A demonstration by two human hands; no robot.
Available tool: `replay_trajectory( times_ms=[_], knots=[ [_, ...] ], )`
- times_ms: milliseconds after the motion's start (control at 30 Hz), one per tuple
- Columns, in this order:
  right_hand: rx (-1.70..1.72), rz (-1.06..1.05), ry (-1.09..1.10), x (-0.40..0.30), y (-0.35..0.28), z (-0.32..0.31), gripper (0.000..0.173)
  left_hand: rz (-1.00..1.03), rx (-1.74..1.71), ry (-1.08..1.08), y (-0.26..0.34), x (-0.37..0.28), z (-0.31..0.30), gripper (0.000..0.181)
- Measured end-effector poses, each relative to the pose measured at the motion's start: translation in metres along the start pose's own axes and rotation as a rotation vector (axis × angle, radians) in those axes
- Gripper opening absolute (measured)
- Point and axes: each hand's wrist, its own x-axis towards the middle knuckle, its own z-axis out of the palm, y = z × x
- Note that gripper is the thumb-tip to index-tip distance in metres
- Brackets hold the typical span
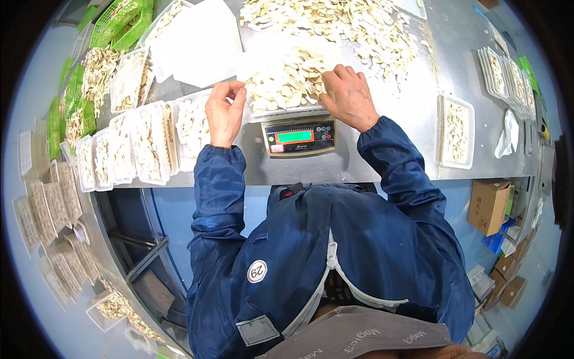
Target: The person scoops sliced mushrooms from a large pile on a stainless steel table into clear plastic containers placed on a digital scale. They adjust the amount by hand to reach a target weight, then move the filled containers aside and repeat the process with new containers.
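Note:
A pile of pale dried slices (291,80) lies in a shallow tray (287,112) on a digital weighing scale (299,137). Its green display is lit, beside a panel of small buttons. My left hand (226,112) is at the tray's left side, fingers bent and thumb apart, with nothing visible in it. On the opposite side, my right hand (352,96) reaches to the edge of the pile, palm down with curled fingers. Those fingertips are partly hidden, so I cannot tell whether they grip any slices.
Loose slices (336,20) spread across the far metal table (390,166). Filled white trays (150,143) stand along the left, near stacked empty trays (197,45) and green baskets (121,24). A single filled tray (456,132) and a crumpled white bag (507,134) lie right.

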Motion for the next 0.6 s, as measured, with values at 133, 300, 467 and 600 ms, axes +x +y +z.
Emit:
replay_trajectory(
  times_ms=[133,300,467,600],
  knots=[
    [-0.02,-0.043,0.008,0.004,0.003,0.007,0.015,0.008,-0.046,-0.001,-0.004,-0.001,0.002,0.011],
    [0.039,-0.057,0.001,0.008,0.006,0.014,0.009,0.0,-0.055,0.008,-0.009,-0.001,0.0,0.011],
    [0.171,-0.019,0.001,0.008,0.011,0.015,0.005,-0.009,-0.073,0.013,-0.009,0.002,0.0,0.012],
    [0.762,0.231,-0.065,0.013,0.021,-0.004,0.007,-0.055,-0.112,0.022,-0.009,0.005,-0.008,0.013]
  ],
)
